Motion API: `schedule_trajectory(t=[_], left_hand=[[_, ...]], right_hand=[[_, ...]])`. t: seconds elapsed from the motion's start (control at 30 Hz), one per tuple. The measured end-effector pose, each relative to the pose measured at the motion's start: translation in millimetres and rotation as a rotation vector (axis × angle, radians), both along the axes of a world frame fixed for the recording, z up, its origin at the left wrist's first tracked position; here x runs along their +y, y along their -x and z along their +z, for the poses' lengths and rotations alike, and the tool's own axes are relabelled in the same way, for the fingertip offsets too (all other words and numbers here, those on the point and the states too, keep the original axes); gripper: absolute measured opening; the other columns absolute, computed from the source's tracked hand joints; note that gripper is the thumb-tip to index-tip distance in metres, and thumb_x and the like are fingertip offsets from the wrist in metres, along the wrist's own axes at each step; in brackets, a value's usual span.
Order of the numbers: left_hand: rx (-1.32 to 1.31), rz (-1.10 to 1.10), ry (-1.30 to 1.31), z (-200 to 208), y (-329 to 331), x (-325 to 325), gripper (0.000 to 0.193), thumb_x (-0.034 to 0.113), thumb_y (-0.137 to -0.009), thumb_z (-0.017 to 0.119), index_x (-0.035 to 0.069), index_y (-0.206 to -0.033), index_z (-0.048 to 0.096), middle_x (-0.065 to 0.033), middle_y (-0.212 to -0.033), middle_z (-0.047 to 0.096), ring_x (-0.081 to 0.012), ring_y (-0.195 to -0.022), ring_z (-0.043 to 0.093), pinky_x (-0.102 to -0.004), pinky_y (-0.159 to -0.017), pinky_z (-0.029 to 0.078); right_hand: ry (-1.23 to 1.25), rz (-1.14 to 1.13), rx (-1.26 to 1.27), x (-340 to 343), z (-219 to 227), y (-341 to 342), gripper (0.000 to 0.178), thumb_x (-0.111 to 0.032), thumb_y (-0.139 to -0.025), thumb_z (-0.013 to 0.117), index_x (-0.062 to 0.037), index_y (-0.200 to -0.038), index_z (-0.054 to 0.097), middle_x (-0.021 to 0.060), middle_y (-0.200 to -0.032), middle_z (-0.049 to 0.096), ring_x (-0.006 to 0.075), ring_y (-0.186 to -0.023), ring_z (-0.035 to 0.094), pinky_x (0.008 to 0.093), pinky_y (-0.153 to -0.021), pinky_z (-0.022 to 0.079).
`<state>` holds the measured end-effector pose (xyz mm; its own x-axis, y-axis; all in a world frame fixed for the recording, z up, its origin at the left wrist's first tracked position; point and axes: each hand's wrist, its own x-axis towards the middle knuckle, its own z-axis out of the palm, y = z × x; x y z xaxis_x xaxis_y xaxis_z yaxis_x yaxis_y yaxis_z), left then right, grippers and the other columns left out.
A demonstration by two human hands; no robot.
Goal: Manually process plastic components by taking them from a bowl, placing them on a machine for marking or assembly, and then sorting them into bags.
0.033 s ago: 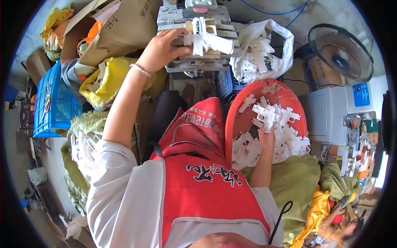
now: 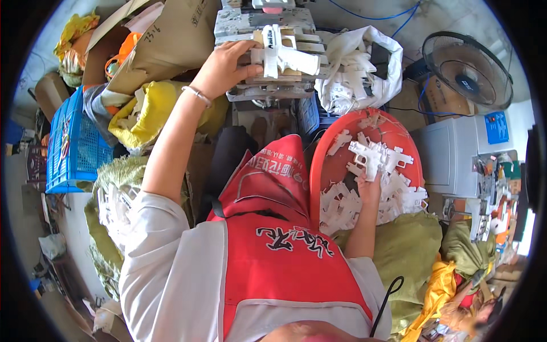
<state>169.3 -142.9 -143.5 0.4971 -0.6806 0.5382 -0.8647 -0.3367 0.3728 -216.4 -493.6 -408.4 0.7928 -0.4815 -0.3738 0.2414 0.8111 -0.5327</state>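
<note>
My left hand (image 2: 229, 67) is at the machine (image 2: 268, 89) at top centre. Its thumb and fingers curve round the left end of a white toy pistol (image 2: 293, 60), which lies across a wooden block on the machine. Part of what lies in that grip is hidden. Low over the red tub (image 2: 315, 171) on the right, my right hand (image 2: 369, 188) is closed on the grip of another white toy pistol (image 2: 370, 158). Several similar white pieces (image 2: 339, 208) are heaped in the tub under and around it.
A white sack (image 2: 390, 62) of white scraps stands right of the machine. Beyond are a black fan (image 2: 468, 71) and a grey cabinet (image 2: 447, 159). On the left are a cardboard box (image 2: 171, 45), a yellow bag (image 2: 145, 114), a blue crate (image 2: 74, 145) and a green sack (image 2: 97, 228).
</note>
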Motion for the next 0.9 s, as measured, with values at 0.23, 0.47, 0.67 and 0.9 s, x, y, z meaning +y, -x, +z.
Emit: schedule_trajectory(t=[0.23, 0.47, 0.67, 0.9], left_hand=[[0.132, -0.024, 0.251, 12, -8, -5, 0.029, 0.017, -0.079, 0.070, 0.003, -0.102, 0.060, -0.0114, -0.089, 0.065, -0.0201, -0.082, 0.065, -0.0297, -0.073, 0.051], [0.376, 0.124, 0.495, 2, 0, 53, 0.022, 0.007, -0.086, 0.063, -0.001, -0.106, 0.059, -0.0061, -0.096, 0.066, -0.0089, -0.085, 0.063, -0.0228, -0.076, 0.049], [0.388, 0.300, 0.430, -18, 22, 130, 0.023, 0.002, -0.089, 0.054, -0.003, -0.112, 0.055, -0.0082, -0.106, 0.062, -0.0125, -0.097, 0.058, -0.0247, -0.087, 0.044], [0.042, 0.769, 0.128, -26, 63, 235, 0.025, 0.009, -0.089, 0.053, -0.001, -0.110, 0.061, -0.0079, -0.108, 0.062, -0.0168, -0.100, 0.058, -0.0290, -0.088, 0.044]], right_hand=[[0.421, -0.042, -0.335, 22, 124, -110, 0.039, -0.027, -0.094, 0.049, -0.0097, -0.128, 0.043, 0.0065, -0.122, 0.051, 0.0213, -0.110, 0.049, 0.0365, -0.097, 0.037], [1.712, 0.025, -0.216, 98, 235, -248, 0.035, -0.008, -0.088, 0.057, -0.0064, -0.123, 0.053, 0.0114, -0.117, 0.054, 0.0235, -0.112, 0.051, 0.0327, -0.094, 0.041], [2.388, 0.143, -0.185, 112, 257, -273, 0.034, -0.028, -0.090, 0.053, -0.0206, -0.123, 0.056, 0.0045, -0.111, 0.057, 0.0252, -0.103, 0.052, 0.0389, -0.089, 0.042], [1.735, 0.192, 0.036, 71, 251, -208, 0.026, -0.012, -0.090, 0.052, -0.0020, -0.114, 0.057, 0.0142, -0.116, 0.056, 0.0305, -0.108, 0.054, 0.0345, -0.090, 0.042]])
